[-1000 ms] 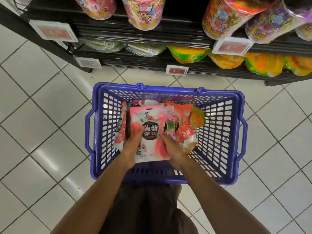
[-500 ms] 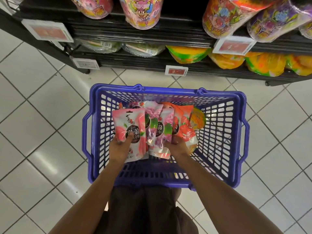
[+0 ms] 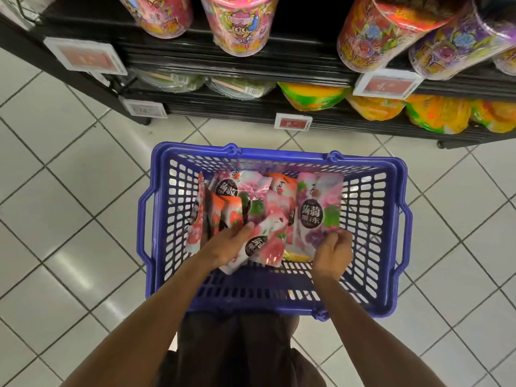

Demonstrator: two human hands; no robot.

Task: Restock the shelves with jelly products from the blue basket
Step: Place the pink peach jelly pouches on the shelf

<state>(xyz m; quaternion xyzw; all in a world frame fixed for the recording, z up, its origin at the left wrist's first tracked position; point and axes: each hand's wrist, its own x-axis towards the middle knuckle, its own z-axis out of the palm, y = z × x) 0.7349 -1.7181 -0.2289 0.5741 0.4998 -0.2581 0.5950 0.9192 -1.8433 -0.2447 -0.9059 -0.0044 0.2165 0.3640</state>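
A blue basket (image 3: 391, 247) stands on the tiled floor below me, holding several jelly pouches. My left hand (image 3: 229, 244) grips a bunch of pink peach jelly pouches (image 3: 265, 247) in the basket's left half. My right hand (image 3: 332, 252) pinches the bottom edge of a purple grape jelly pouch (image 3: 318, 210) and holds it upright, apart from the bunch. More pink and orange pouches (image 3: 282, 185) lie behind the hands. The black shelves (image 3: 251, 107) stand just beyond the basket.
Large colourful jelly tubs (image 3: 240, 20) sit on the upper shelf, yellow-green jelly bags (image 3: 438, 113) and clear tubs (image 3: 240, 85) on the lower one. Price tags (image 3: 293, 122) line the shelf edges. White floor tiles surround the basket.
My right hand has drawn a purple grape pouch out of the bunch and moved it right. My left hand keeps the pink pouches, now tilted.
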